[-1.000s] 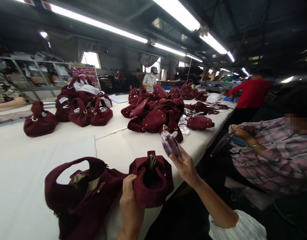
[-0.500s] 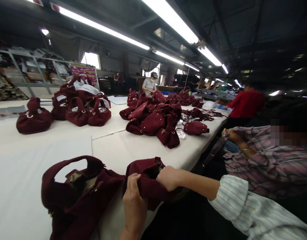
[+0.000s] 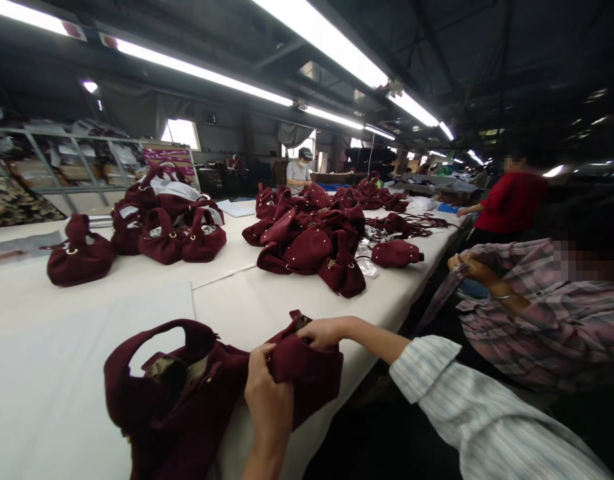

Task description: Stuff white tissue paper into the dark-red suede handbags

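Note:
At the table's near edge, a maroon fabric pouch [image 3: 311, 373] is held between both hands. My left hand [image 3: 267, 393] grips its near left side, thumb on top and fingers curled round the cloth. From above, my right hand [image 3: 324, 332] reaches into the pouch's opening, its fingertips hidden inside. Just left lies a maroon handbag [image 3: 179, 393] with its looped handle standing up and an olive lining showing in its mouth. Where the bag and pouch meet behind my left hand, I cannot tell whether they are joined.
A heap of maroon bags [image 3: 307, 247] lies mid-table, with a small maroon pouch [image 3: 397, 253] at its right. Several stuffed handbags [image 3: 159, 237] stand at the left. White sheeting covers the table [image 3: 227, 300]. A co-worker in a plaid shirt [image 3: 541, 307] sits close on the right.
My right hand has moved left and slightly up, deeper into the pouch's opening. The pouch has turned, with its body now hanging further right. The view has shifted slightly.

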### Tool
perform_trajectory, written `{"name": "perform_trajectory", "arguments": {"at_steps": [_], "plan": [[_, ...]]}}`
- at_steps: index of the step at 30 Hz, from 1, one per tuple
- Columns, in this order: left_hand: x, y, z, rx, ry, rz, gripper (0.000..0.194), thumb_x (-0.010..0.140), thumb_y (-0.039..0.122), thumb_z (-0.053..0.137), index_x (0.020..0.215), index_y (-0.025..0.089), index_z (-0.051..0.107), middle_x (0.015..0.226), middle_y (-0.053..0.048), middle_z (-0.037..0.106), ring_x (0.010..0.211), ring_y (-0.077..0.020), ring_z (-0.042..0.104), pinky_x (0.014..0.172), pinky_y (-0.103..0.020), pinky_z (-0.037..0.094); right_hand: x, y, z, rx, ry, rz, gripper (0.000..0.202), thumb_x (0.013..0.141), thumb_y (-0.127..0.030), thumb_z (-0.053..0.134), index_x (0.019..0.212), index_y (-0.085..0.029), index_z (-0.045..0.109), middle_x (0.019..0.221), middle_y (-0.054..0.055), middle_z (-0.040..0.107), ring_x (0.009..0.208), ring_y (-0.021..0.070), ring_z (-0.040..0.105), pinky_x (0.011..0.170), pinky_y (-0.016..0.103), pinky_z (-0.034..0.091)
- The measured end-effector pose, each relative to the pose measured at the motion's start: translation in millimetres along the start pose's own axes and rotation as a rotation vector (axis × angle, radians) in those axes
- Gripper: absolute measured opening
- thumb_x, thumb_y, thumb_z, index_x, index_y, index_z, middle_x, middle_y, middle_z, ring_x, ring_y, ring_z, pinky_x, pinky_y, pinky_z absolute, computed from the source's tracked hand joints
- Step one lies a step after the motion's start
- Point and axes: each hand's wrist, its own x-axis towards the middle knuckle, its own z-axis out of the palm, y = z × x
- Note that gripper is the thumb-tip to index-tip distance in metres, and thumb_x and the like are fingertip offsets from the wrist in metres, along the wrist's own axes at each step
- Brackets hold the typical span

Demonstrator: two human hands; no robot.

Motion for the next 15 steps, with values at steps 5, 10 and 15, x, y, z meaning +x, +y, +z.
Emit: {"name": "perform_trajectory", "arguments": {"at_steps": [5,10,15], "plan": [[29.2,-4.3,-29.7,-0.15,0.011,-0.197,0.026,0.076,0.041,0.062,0.092,0.02,0.059,0.088,-0.006,0.069,0.081,-0.0247,0.065,0.069,-0.034,0.05,-38.3,16.0,-40.8,0.318,0.282,-0.123,0.038,0.096,-0.03,0.05,0.13,-0.018,0.063,0.126,0.009,0.067,0.119,0.021,0.062,0.103,0.035,0.047],[20.8,1.8,-22.5,-0.3,0.015,-0.196,0.026,0.076,0.036,0.065,0.093,0.018,0.058,0.087,-0.006,0.067,0.079,-0.0216,0.063,0.07,-0.031,0.049,-67.1,30.1,1.2,0.541,0.012,-0.14,0.108,0.061,-0.026,0.088,0.152,-0.035,0.031,0.164,0.007,0.02,0.149,0.0304,0.023,0.117,0.048,0.031],[21.6,19.2,-8.0,-0.349,0.078,-0.216,0.016,0.084,0.03,0.059,0.095,0.018,0.055,0.085,-0.005,0.066,0.075,-0.0174,0.062,0.068,-0.028,0.051,-48.2,23.5,54.5,0.615,0.478,-0.017,0.034,0.064,-0.031,0.085,0.086,-0.022,0.062,0.131,0.009,0.054,0.118,0.0278,0.057,0.093,0.038,0.053]]}}
